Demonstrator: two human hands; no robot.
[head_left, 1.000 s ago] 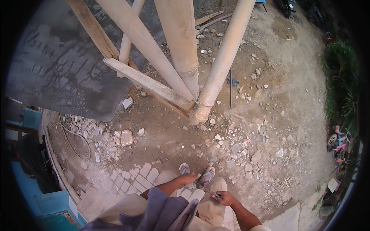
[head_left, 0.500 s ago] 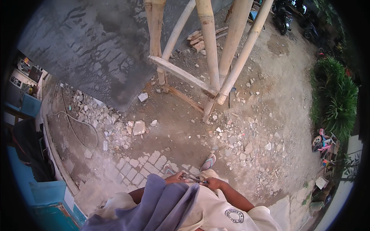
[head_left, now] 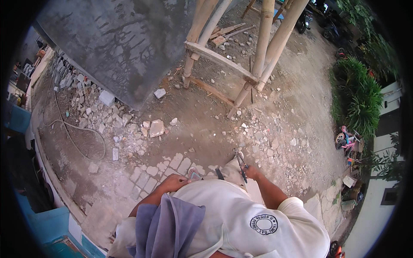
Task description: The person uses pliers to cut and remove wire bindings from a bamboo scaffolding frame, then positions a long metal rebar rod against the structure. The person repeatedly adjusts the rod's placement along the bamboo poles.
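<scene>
In my right hand [head_left: 253,173] is a pair of dark, long-handled pliers [head_left: 241,162], held at the right side of my waist and pointing away from me. The fingers are wrapped round its handles. My left hand [head_left: 174,182] is at the left side of my waist, close to the hem of my light shirt [head_left: 215,202]. Its fingers are curled closed, and whether anything is in them is hidden. A blue-grey cloth [head_left: 170,225] hangs down the left of my chest. Below the hands, a sandalled foot [head_left: 193,173] shows on the paving.
A bamboo scaffold [head_left: 258,60] with a wooden crosspiece [head_left: 221,61] stands ahead, beside a grey plastered wall [head_left: 116,47]. Broken rubble [head_left: 116,118] lies left, near a hose [head_left: 79,127]. Plants [head_left: 359,92] and a small pink bicycle [head_left: 347,139] line the right.
My hands have come apart from in front of my waist, the left moving left and the right moving right with the pliers. The pliers have swung from level to pointing away. The view has shifted.
</scene>
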